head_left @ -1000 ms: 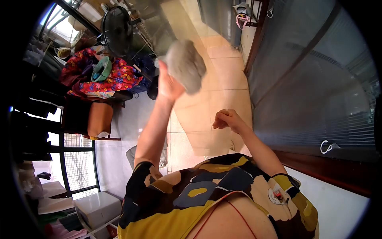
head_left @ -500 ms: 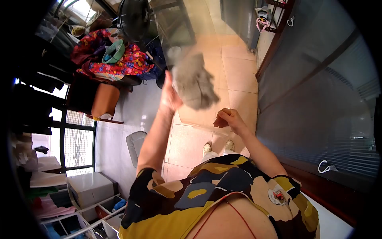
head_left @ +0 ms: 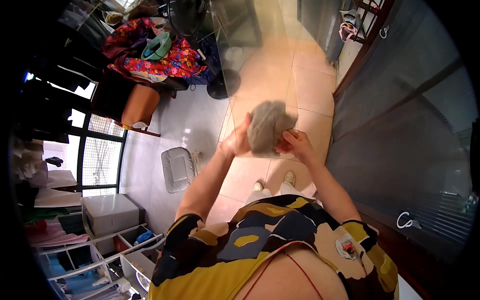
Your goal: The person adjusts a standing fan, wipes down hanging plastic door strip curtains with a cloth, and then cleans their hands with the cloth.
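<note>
A crumpled grey-brown cloth [head_left: 270, 127] is held in front of my body, above the tiled floor. My left hand [head_left: 239, 139] grips it from the left side, with its fingers partly hidden behind the folds. On the other side, my right hand [head_left: 298, 145] pinches the cloth's lower right edge between thumb and fingers. The cloth is bunched rather than spread out. A see-through pane [head_left: 245, 65] stands just beyond it.
A grey cushioned seat [head_left: 178, 170] is on the floor to the left. Farther left are a brown chair [head_left: 140, 106] and a red flowered cloth [head_left: 180, 62] with a green basin [head_left: 157, 46]. A dark panel [head_left: 400, 125] lines the right side. White shelving [head_left: 92, 242] stands at lower left.
My left hand has brought the cloth down and to the right, closer to my body. My right hand, apart from the cloth before, now grips its edge. The view has shifted slightly.
</note>
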`<action>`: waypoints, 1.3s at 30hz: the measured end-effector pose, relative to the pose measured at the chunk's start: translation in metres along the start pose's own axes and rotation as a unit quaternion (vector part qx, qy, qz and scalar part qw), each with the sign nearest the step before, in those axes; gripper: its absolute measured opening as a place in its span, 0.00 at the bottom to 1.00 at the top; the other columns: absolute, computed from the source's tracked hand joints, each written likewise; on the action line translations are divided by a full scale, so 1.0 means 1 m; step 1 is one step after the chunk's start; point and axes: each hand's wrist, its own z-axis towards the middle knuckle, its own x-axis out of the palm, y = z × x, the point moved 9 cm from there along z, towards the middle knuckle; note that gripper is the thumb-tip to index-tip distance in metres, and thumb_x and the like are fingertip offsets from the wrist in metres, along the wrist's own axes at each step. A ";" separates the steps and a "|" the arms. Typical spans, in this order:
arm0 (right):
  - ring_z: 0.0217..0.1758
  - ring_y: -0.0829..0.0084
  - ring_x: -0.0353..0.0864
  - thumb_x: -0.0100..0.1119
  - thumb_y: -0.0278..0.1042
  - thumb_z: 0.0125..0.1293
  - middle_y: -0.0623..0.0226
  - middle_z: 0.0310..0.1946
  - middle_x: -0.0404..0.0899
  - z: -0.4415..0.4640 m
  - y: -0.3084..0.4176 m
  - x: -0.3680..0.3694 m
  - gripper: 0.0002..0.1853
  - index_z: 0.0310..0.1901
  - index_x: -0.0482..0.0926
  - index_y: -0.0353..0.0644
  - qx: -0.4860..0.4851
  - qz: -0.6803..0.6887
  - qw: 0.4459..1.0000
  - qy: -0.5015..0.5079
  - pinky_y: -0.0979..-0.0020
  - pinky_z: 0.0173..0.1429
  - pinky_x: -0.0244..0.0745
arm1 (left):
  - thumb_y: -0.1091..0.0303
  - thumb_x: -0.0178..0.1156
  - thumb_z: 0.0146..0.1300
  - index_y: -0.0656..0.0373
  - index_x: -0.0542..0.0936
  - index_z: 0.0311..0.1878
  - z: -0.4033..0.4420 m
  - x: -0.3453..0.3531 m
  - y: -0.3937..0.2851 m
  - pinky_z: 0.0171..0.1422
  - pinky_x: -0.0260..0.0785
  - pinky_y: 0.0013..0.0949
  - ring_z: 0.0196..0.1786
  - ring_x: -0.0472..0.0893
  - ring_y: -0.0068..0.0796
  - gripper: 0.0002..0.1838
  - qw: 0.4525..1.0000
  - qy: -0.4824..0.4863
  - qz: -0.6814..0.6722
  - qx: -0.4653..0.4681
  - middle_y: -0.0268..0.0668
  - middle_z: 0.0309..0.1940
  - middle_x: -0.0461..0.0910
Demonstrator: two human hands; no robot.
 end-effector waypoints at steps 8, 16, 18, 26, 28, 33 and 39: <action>0.41 0.65 0.85 0.57 0.39 0.68 0.55 0.40 0.83 -0.022 -0.033 0.040 0.13 0.45 0.78 0.38 0.048 0.024 0.994 0.096 0.62 0.46 0.82 | 0.35 0.38 0.69 0.57 0.56 0.72 -0.078 -0.024 0.008 0.76 0.51 0.48 0.71 0.62 0.44 0.40 0.987 -0.073 -0.105 0.099 0.42 0.69 0.63; 0.46 0.53 0.84 0.54 0.34 0.70 0.49 0.47 0.81 -0.046 -0.057 0.103 0.14 0.54 0.75 0.39 0.039 0.051 0.991 0.119 0.60 0.49 0.83 | 0.38 0.46 0.67 0.57 0.66 0.67 -0.138 -0.078 -0.038 0.72 0.55 0.45 0.65 0.68 0.40 0.36 0.940 -0.116 -0.217 0.235 0.39 0.64 0.70; 0.45 0.54 0.85 0.53 0.34 0.70 0.48 0.46 0.81 -0.055 -0.054 0.118 0.14 0.54 0.74 0.38 0.022 0.058 0.991 0.121 0.62 0.46 0.83 | 0.38 0.46 0.66 0.56 0.68 0.66 -0.152 -0.102 -0.059 0.72 0.55 0.44 0.65 0.69 0.40 0.36 0.929 -0.105 -0.234 0.267 0.38 0.62 0.72; 0.43 0.56 0.85 0.51 0.33 0.71 0.48 0.45 0.82 -0.074 -0.050 0.127 0.14 0.55 0.74 0.39 -0.002 0.021 0.995 0.098 0.65 0.42 0.84 | 0.31 0.46 0.62 0.58 0.59 0.71 -0.192 -0.081 -0.156 0.74 0.54 0.43 0.69 0.65 0.36 0.45 0.925 -0.127 0.000 0.357 0.38 0.66 0.66; 0.43 0.56 0.85 0.51 0.32 0.71 0.48 0.45 0.82 -0.075 -0.050 0.137 0.14 0.55 0.74 0.39 -0.004 0.041 0.992 0.121 0.66 0.42 0.84 | 0.26 0.41 0.60 0.57 0.58 0.71 -0.177 -0.058 -0.157 0.73 0.54 0.42 0.69 0.64 0.38 0.48 0.904 -0.143 0.218 0.338 0.41 0.67 0.65; 0.44 0.56 0.85 0.50 0.34 0.72 0.49 0.45 0.82 -0.075 -0.051 0.135 0.14 0.55 0.73 0.39 -0.007 0.058 0.989 0.138 0.68 0.40 0.84 | 0.41 0.49 0.66 0.58 0.58 0.72 -0.146 -0.027 -0.146 0.76 0.44 0.39 0.73 0.54 0.36 0.39 0.814 -0.110 0.477 0.313 0.42 0.69 0.61; 0.44 0.56 0.85 0.51 0.34 0.72 0.49 0.45 0.81 -0.082 -0.046 0.116 0.14 0.55 0.73 0.39 0.007 0.074 0.987 0.143 0.69 0.39 0.84 | 0.62 0.73 0.53 0.55 0.49 0.75 -0.095 -0.090 -0.115 0.70 0.58 0.41 0.72 0.58 0.42 0.52 0.922 -0.237 0.154 0.264 0.50 0.71 0.54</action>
